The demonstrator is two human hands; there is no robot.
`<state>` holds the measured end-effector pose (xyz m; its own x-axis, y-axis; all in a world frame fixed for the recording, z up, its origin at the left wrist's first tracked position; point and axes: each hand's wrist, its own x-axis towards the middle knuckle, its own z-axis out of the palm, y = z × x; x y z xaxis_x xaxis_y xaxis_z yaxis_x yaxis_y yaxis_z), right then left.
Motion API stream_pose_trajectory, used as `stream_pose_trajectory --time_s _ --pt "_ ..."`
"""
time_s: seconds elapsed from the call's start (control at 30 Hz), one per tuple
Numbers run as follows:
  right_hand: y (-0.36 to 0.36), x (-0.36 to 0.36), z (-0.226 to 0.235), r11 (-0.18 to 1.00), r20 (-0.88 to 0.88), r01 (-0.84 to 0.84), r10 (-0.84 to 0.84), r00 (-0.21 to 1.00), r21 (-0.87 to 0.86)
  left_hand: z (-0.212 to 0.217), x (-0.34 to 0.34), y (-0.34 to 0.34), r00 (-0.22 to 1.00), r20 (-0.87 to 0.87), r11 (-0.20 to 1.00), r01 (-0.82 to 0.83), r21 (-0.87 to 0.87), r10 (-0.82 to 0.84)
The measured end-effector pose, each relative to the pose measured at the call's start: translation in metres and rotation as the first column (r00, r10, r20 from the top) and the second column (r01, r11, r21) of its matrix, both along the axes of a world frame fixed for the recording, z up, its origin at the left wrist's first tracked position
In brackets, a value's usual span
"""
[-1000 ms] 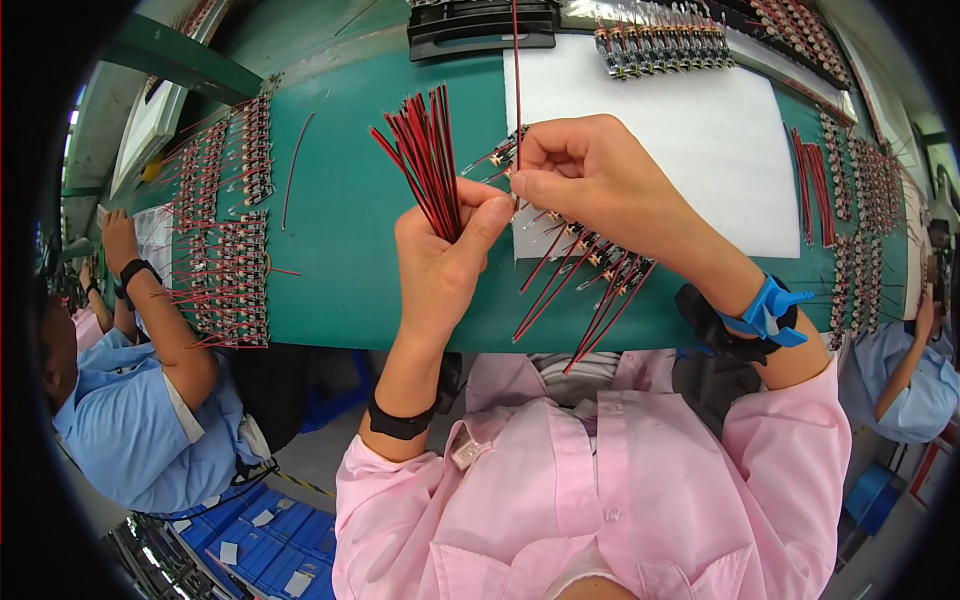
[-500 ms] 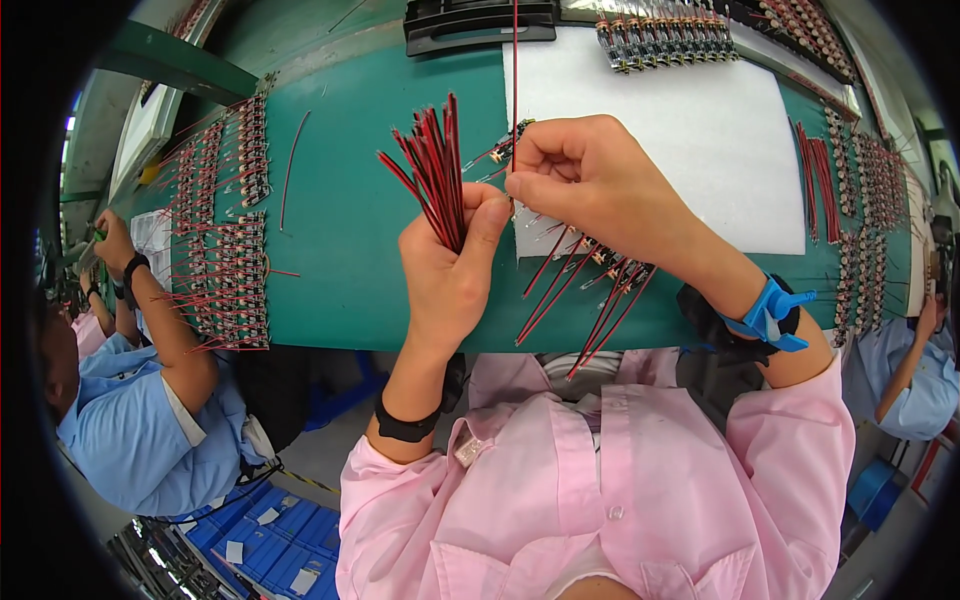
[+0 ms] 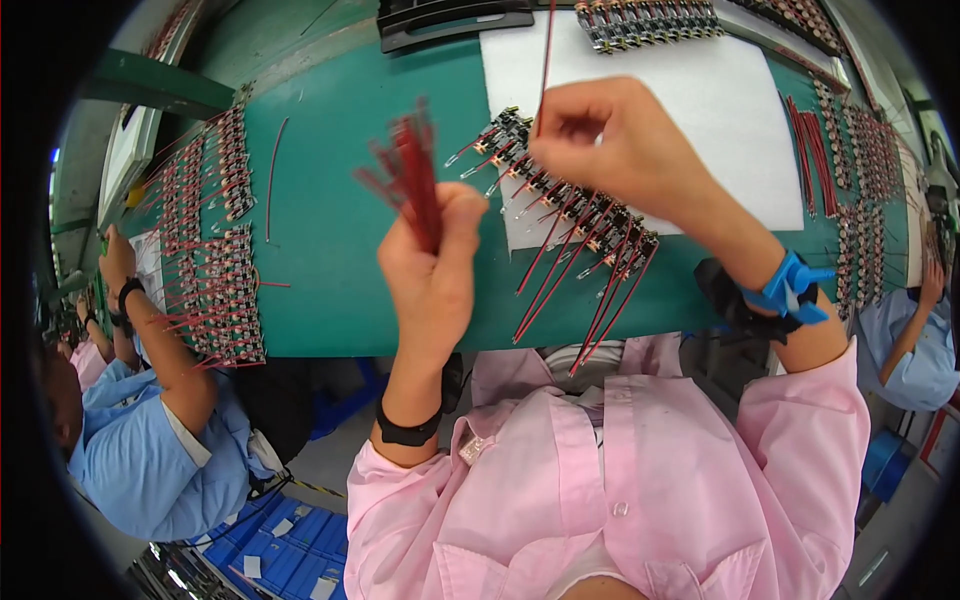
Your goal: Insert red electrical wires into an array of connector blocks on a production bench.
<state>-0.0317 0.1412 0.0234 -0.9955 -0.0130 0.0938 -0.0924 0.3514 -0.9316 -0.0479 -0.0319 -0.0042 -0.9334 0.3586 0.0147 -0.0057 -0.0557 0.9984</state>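
A bundle of red and black wires [image 3: 411, 170] stands up from my left hand [image 3: 432, 270], whose fingers are wrapped round it; its upper ends are blurred. My right hand [image 3: 615, 140] pinches a single red-black wire [image 3: 547, 70] that rises upright from the fingertips. Below that hand lies a slanting row of small circuit boards [image 3: 590, 215], partly on the white foam sheet and partly on the green table. Several wires [image 3: 560, 290] hang from the row toward me, and short clear-tipped leads stick out on its left side. My right hand hides part of the row.
More board rows lie on the left [image 3: 232, 290], at the back [image 3: 650, 22] and on the right [image 3: 860, 190]. Loose wires [image 3: 815, 155] rest beside the white foam sheet [image 3: 740, 130]. A black tray [image 3: 455, 22] is at the back. Co-workers in blue sit at both sides.
My hands have moved apart; the left shifted left with the bundle, the right moved right and up with its wire. More of the board row shows between them.
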Motion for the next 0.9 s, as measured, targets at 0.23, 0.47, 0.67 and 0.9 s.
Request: stream_pose_trajectory --time_s 0.23,0.47,0.67,0.9 --pt "0.032 -0.001 -0.024 0.952 0.151 0.161 -0.205 0.967 0.261 -0.023 0.015 -0.022 0.995 0.069 0.991 -0.075 0.115 0.068" --pt "0.026 0.002 -0.031 0.949 0.148 0.179 -0.222 0.964 0.261 -0.03 0.016 -0.026 0.996 0.027 0.991 -0.089 0.101 0.087" --pt "0.02 0.004 -0.029 0.944 0.126 0.223 -0.259 0.958 0.244 -0.029 0.018 -0.026 0.996 0.022 0.991 -0.086 0.104 0.084" --pt "0.019 0.005 -0.032 0.935 0.123 0.231 -0.272 0.954 0.269 -0.033 0.019 -0.028 0.998 0.017 0.992 -0.066 0.11 0.065"
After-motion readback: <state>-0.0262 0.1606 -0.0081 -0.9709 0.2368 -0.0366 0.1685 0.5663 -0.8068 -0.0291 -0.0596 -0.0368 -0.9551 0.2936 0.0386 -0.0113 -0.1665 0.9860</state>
